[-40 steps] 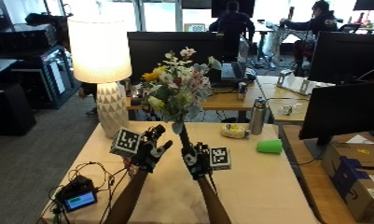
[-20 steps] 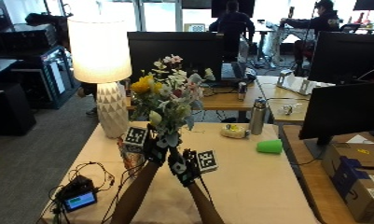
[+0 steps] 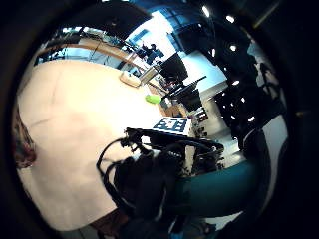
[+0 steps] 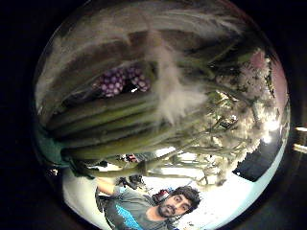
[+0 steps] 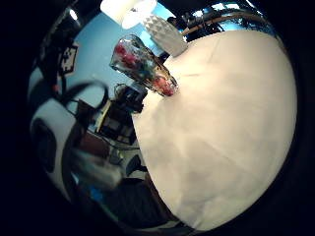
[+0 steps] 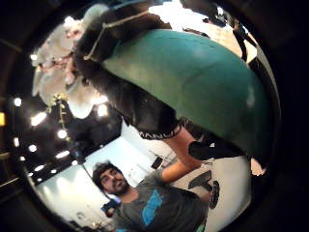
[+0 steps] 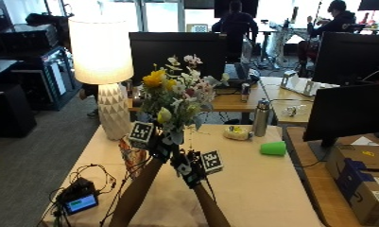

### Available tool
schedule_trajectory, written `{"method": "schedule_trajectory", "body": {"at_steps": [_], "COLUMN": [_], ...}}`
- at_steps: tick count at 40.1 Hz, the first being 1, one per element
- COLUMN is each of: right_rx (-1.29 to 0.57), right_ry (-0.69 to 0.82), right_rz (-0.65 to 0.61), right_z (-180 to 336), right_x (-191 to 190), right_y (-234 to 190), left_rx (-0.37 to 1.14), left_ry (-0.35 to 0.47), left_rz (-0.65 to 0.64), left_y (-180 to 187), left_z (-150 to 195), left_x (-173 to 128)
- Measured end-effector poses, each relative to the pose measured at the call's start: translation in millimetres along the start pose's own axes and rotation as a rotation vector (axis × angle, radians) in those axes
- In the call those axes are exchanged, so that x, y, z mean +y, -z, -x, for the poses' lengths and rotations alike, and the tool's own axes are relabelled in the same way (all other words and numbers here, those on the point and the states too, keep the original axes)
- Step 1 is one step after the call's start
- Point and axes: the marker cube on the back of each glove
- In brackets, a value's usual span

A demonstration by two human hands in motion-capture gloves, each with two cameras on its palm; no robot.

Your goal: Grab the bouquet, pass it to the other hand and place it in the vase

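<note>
A bouquet (image 7: 176, 97) of yellow, white and pink flowers stands upright above the table's near left part. My left hand (image 7: 159, 144) grips its green stems (image 4: 120, 134), which run across the left thumb side palm view. My right hand (image 7: 188, 166) hangs just below and to the right of the left one, off the stems and holding nothing; the left little finger side palm view shows the right hand (image 3: 144, 184) too. The glass vase (image 7: 133, 153) with red and dark filling stands on the table behind my left forearm; the same vase (image 5: 142, 66) shows beside the lamp base.
A lit white lamp (image 7: 104, 71) stands at the table's (image 7: 258, 189) far left corner. A green cup (image 7: 274, 148) and a metal bottle (image 7: 261, 118) sit far right. A small device (image 7: 81, 201) with cables lies near left. A dark monitor (image 7: 359, 109) borders the right side.
The two hands have drawn closer together under the bouquet. The right hand has slid left and now sits below the left hand, which keeps the stems.
</note>
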Motion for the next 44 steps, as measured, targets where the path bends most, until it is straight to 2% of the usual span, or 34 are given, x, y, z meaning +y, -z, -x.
{"method": "schedule_trajectory", "body": {"at_steps": [1,4,9,14,19,23,27,33,39,44], "right_rx": [0.007,-0.057,-0.063,0.047,-0.006,-0.005,-0.001,0.03,0.01,0.024], "right_ry": [0.004,-0.103,-0.152,-0.121,-0.175,-0.155,-0.193,-0.139,-0.23,-0.136], "right_rz": [0.002,0.0,-0.031,-0.075,-0.099,-0.1,-0.089,-0.062,-0.036,-0.021], "right_z": [1.1,12.1,14.6,5.5,7.1,2.3,1.9,-1.5,-2.4,-12.0], "right_x": [0.2,7.8,18.5,23.3,28.4,27.8,28.3,21.5,22.9,18.6], "right_y": [4.4,15.9,43.9,71.5,79.0,79.9,72.9,57.9,45.6,42.5], "left_rx": [-0.001,-0.089,-0.019,-0.044,-0.092,-0.147,-0.165,-0.165,-0.158,-0.186], "left_ry": [0.029,-0.072,0.019,0.012,-0.002,0.016,0.069,0.158,0.265,0.343], "left_rz": [0.001,0.01,0.047,0.06,-0.014,-0.12,-0.251,-0.413,-0.477,-0.518], "left_y": [3.3,22.0,54.7,98.5,138.4,169.6,192.2,218.5,223.2,219.7], "left_z": [-5.6,-16.7,-45.7,-64.2,-70.4,-61.1,-46.0,0.5,41.1,67.8], "left_x": [-1.2,-13.5,-16.7,-22.1,-23.3,-25.0,-24.3,-26.3,-25.8,-21.5]}}
